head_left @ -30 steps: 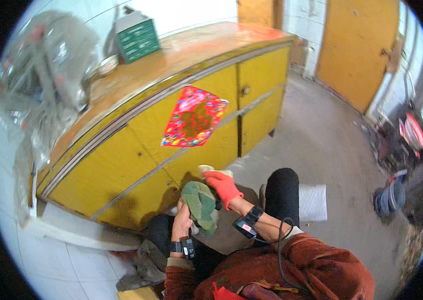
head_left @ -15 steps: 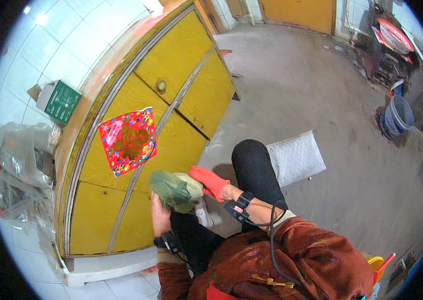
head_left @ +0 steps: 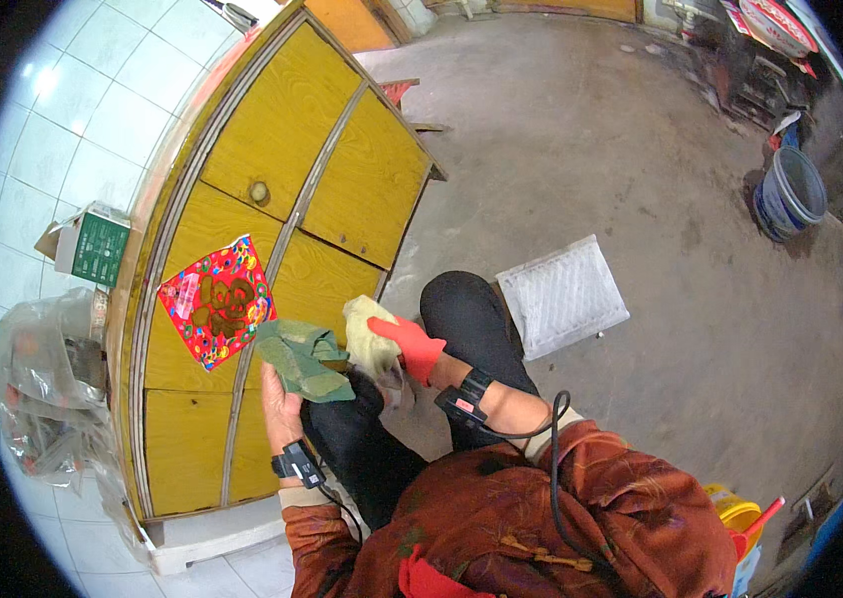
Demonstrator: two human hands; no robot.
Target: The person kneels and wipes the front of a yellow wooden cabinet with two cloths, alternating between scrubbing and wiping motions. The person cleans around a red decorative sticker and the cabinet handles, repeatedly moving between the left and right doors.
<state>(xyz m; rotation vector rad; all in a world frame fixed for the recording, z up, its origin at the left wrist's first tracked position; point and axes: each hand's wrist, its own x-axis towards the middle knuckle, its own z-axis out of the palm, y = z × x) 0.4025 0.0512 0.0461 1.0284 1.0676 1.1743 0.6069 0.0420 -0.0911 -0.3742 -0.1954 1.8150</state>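
My left hand (head_left: 282, 407) is bare and closed round a green piece of mottled cloth (head_left: 304, 357), which droops over its fingers above my left knee. On my right hand (head_left: 414, 346) is a coral-red glove. Its fingers are wrapped round a pale cream, soft-looking bundle (head_left: 370, 337), whose exact kind I cannot make out. Cloth and bundle are side by side, with a narrow gap between their upper parts. Whether they join lower down cannot be told. Straps with small devices and cables sit on both wrists.
A yellow wooden cabinet (head_left: 192, 439) with a red decorated sheet (head_left: 217, 304) stands to the left. A green-and-white box (head_left: 101, 247) and plastic bags (head_left: 48, 389) lie beyond it. A white quilted pad (head_left: 563, 297) lies on the floor, and a bucket (head_left: 788, 194) stands far right.
The cream bundle and the green cloth, pressed together before, are now pulled apart. Both hands have shifted left in the view, my left hand more. The view itself has tilted a little.
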